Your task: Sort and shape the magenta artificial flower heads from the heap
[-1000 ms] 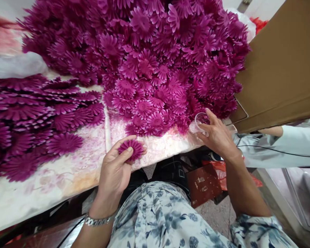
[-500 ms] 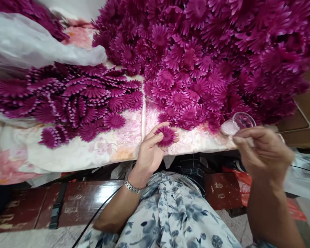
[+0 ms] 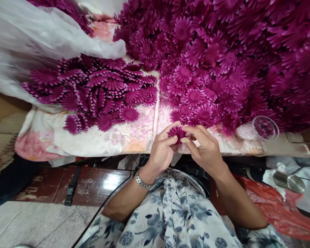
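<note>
In front of my body, my left hand (image 3: 162,150) pinches a magenta artificial flower (image 3: 177,133) between thumb and fingers. My right hand (image 3: 206,146) meets it from the other side, thumb and index finger closed on the flower's right edge. Whether anything small sits between those right fingertips is hidden. To the left lie stacked magenta petal layers (image 3: 103,93) with pale tips. A large heap of opened magenta flowers (image 3: 193,98) spreads behind and to the right of my hands. On its side near the heap's front edge rests a clear plastic cup (image 3: 265,127).
A floral cloth (image 3: 93,144) covers the table, with a raised seam running between the two piles. White plastic sheeting (image 3: 67,34) drapes over the left side. Below are a dark red bench (image 3: 98,184), a red plastic bag (image 3: 274,206) and a metal cylinder (image 3: 289,182).
My right hand has moved left from the clear cup to the flower in my left hand. The whole view has shifted, so the table's things appear farther right.
</note>
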The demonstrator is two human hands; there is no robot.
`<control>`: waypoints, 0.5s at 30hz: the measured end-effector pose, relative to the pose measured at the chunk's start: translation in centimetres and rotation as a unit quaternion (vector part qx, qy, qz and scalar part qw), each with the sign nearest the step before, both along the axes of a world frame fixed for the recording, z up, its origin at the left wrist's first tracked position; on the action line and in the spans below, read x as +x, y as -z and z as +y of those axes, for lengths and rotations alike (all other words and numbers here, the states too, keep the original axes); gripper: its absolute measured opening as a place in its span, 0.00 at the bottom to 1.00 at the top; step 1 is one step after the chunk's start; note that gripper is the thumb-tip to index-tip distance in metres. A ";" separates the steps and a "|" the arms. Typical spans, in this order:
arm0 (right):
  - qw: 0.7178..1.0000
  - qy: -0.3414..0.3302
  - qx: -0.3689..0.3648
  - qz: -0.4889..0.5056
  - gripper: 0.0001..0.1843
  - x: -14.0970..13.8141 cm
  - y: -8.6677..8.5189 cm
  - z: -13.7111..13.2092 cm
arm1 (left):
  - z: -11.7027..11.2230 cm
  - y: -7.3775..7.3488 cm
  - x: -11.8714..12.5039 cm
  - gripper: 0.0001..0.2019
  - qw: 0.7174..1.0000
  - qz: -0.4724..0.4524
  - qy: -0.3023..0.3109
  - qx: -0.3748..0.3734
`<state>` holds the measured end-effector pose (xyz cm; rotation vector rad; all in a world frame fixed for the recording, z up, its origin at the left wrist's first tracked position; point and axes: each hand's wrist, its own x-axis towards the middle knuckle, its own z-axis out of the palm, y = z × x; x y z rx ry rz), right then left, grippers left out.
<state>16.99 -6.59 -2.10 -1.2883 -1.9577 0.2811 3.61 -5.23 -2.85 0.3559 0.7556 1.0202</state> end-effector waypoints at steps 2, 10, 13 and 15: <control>1.000 -0.001 -0.008 -0.012 0.09 -0.3 0.4 0.5 | 0.0 0.0 -0.1 0.22 1.000 -0.022 0.013 -0.003; 0.999 -0.025 -0.035 0.025 0.05 -0.5 0.9 1.5 | -0.4 0.2 -0.2 0.24 0.999 -0.009 0.029 0.018; 1.000 -0.009 -0.006 0.005 0.08 -0.9 1.2 1.3 | -0.6 0.3 -0.1 0.18 1.000 0.011 0.010 0.021; 1.000 0.002 0.011 -0.008 0.08 -1.0 1.3 1.3 | -0.6 0.3 -0.1 0.16 1.000 0.015 -0.007 0.020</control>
